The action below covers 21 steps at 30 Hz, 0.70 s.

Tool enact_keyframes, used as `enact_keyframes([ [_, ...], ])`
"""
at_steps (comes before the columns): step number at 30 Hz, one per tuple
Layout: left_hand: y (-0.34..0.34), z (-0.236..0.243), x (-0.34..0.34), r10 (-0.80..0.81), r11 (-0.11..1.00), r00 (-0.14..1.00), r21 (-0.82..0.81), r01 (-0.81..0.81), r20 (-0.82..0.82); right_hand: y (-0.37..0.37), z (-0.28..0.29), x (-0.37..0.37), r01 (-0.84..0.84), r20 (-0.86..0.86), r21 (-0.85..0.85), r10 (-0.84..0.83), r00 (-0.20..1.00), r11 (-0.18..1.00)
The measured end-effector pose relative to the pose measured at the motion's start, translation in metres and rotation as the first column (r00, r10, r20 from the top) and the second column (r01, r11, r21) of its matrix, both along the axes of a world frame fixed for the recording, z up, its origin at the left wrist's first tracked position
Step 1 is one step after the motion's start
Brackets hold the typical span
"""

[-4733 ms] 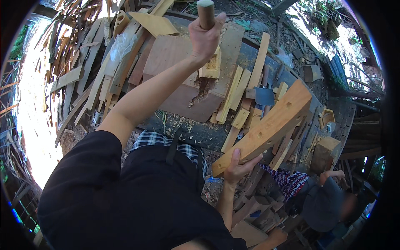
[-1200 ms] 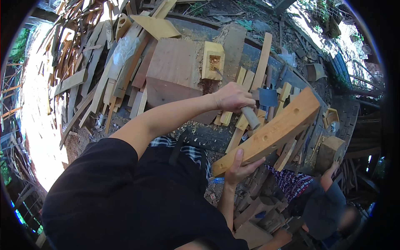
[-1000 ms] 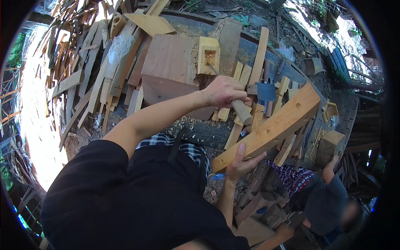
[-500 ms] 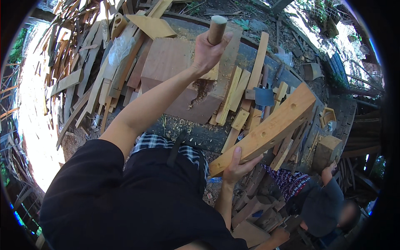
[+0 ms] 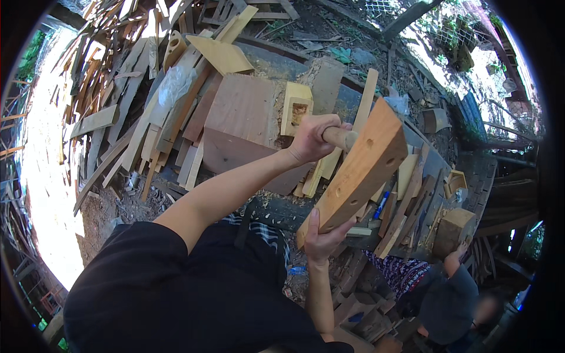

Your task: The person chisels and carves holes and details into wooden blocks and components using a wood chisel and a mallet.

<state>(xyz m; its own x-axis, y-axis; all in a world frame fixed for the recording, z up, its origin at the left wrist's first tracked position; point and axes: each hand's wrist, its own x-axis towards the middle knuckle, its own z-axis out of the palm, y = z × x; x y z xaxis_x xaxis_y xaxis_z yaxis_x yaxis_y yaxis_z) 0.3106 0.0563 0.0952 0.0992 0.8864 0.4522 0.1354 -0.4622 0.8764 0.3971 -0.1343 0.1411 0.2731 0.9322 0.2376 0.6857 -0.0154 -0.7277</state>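
Note:
My left hand (image 5: 318,139) is wrapped round a thick, round wooden handle (image 5: 340,137), which points right; whatever lies at its other end is hidden by the hand. The handle's end meets the edge of a long, heavy wooden beam (image 5: 347,182) in the picture, but I cannot tell whether they touch. Several round holes run along the beam. My right hand (image 5: 326,238) grips its lower end, and the beam tilts up to the right. Just beyond my left hand, a pale wooden block (image 5: 296,109) with a rectangular recess holding chips lies beside a large brown wooden block (image 5: 238,112).
Wood strips and offcuts are heaped at the left (image 5: 118,88). A blue marker (image 5: 381,205) lies among pieces right of the beam. At lower right another person (image 5: 450,294) has a hand on a wooden block (image 5: 453,232). Shavings cover the dark bench.
My left hand has come down and right, and the handle has swung from upright to pointing right. My right hand has tipped the beam steeper and shifted it left. The recessed block has come into view.

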Motion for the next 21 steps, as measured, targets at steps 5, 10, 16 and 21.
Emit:
enact_keyframes([
  [5,-0.005,-0.001,0.005,-0.072,0.981,0.997,0.184,0.068,0.015,-0.033,-0.008,0.013,-0.109,-0.432,0.172,0.174,0.885,0.979],
  [10,-0.019,-0.018,0.007,-0.175,0.914,0.975,0.344,0.213,-0.140,-0.035,-0.006,0.008,0.163,-0.039,-0.140,-0.170,0.985,0.977],
  [16,-0.034,-0.032,0.001,-0.296,0.785,0.881,0.431,0.445,-0.368,-0.042,0.003,0.011,0.350,-0.329,-0.004,-0.332,0.884,0.937],
  [21,-0.007,-0.007,0.004,-0.119,0.982,0.992,0.143,0.124,-0.043,-0.052,0.001,0.018,0.296,-0.187,-0.090,-0.308,0.933,0.951],
])
